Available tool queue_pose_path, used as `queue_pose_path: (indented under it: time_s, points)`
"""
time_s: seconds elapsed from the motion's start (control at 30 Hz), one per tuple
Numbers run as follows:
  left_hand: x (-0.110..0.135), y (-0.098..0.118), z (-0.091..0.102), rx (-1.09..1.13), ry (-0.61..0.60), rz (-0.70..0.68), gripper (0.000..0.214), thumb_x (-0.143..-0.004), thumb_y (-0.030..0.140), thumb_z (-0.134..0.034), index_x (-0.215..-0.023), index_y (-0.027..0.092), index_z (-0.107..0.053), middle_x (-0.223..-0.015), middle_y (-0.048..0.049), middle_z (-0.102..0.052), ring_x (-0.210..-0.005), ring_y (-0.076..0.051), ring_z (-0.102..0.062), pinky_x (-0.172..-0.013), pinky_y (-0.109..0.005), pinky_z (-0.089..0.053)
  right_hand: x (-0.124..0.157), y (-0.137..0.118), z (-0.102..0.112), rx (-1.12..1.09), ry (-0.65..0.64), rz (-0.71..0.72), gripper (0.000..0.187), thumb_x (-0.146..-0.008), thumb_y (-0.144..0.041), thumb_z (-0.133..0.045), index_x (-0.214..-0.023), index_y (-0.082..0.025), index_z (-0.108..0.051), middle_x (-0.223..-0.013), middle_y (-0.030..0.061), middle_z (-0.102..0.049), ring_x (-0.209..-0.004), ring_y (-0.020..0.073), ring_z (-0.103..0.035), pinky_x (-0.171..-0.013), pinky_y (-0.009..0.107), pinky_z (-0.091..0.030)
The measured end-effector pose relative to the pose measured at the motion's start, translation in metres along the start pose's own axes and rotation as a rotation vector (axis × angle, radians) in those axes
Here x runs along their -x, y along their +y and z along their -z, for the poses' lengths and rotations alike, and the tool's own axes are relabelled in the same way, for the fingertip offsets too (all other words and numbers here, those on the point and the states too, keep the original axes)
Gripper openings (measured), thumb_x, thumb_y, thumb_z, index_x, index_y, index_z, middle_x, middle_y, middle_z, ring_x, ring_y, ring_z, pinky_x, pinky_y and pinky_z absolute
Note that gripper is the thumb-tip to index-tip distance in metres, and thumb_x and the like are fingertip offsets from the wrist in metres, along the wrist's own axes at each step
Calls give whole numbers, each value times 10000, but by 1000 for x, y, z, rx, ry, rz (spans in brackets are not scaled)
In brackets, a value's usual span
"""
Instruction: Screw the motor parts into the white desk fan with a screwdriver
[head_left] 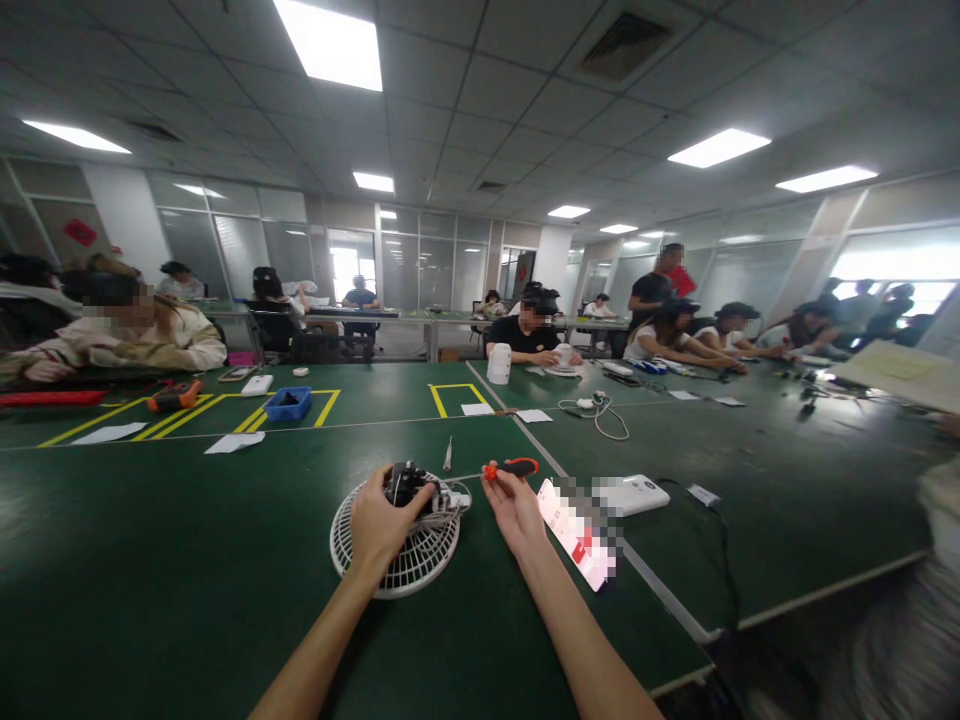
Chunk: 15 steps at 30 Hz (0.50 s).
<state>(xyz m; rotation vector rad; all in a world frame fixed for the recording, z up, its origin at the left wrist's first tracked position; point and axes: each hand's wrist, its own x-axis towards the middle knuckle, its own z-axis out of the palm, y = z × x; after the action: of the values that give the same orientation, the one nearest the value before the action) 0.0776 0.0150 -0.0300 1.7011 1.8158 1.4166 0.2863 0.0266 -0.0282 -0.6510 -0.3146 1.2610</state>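
On the green table before me lies a round white fan grille point(424, 565) with a black motor point(407, 482) on it. My left hand point(384, 520) is wrapped round the motor, and a white cable point(439, 517) is bunched beside it. My right hand point(514, 505) holds a screwdriver point(517, 467) with a red and black handle. Its thin shaft points left toward the motor and the cable; whether the tip touches anything I cannot tell. Just beyond the grille lies a small pointed metal piece point(448, 455).
A lit phone point(574, 540) and a white power bank point(634, 495) lie right of my right hand, with a black cable point(724, 550) beyond. A blue bin point(288, 403) and a white cylindrical part point(499, 364) stand farther off. A co-worker point(525, 335) sits opposite.
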Motion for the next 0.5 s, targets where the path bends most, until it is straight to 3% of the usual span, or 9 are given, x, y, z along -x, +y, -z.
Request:
queue_pose_path:
  time_s: [0.1, 0.3, 0.5]
  points:
    - [0, 1, 0, -11, -2, -1, 767, -724, 679, -722, -1271, 151, -624, -1242, -165, -701, -1151, -352, -658, -1016, -473, -496, 0, 3, 0, 3, 27, 3, 317, -667, -101, -845, -865, -205, -621, -801, 13, -769, -780, 165, -765, -768, 279, -639]
    - [0, 0, -1, -11, 1, -1, 769, -720, 688, -718, -1269, 157, -625, -1232, -160, -706, -1149, -352, -661, -1008, -476, -501, 1, 6, 2, 137, 87, -3, 381, -643, -243, -936, -863, -201, -628, -719, 9, -748, -620, 148, -719, -552, 208, -572]
    - [-1, -3, -2, -15, 14, -8, 756, -714, 663, -741, -1276, 169, -624, -1225, -153, -711, -1140, -343, -665, -1015, -467, -495, 2, 0, 1, 89, 44, 0, 307, -663, -99, -874, -813, -188, -621, -778, 43, -773, -730, 168, -755, -688, 245, -616]
